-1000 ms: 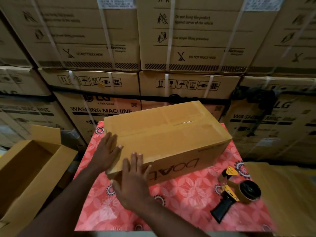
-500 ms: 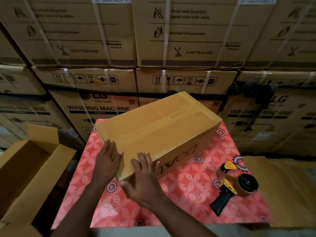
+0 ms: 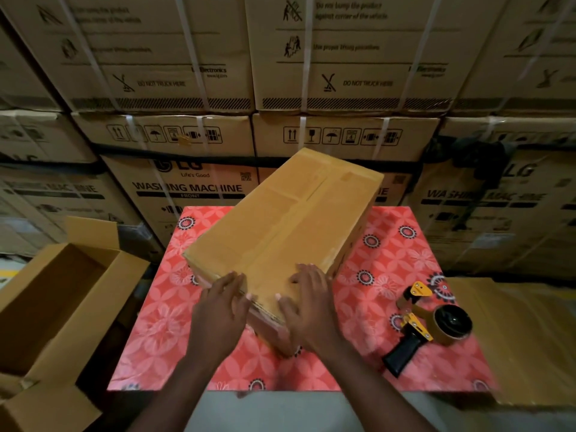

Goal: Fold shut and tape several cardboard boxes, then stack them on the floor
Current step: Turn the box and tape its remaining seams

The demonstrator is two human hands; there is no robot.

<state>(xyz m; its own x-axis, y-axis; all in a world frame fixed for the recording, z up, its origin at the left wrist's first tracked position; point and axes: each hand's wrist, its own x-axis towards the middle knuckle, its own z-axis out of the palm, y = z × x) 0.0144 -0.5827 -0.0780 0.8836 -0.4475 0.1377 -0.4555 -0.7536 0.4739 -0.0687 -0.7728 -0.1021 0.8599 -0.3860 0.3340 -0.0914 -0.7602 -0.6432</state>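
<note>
The box is lying slantwise on the table, its far end pointing to 1 o'clock. The left hand and right hand are pressing flat on its near end, fingers straight, grasping nothing. A tape gun is lying at its 4 o'clock, and an open box is sitting at 8 o'clock.

One wide-angle camera is worn on the head and aimed forward and down, close above the table. The left hand and right hand are seen reaching in from the bottom edge, and stacked cartons are faced beyond.
</note>
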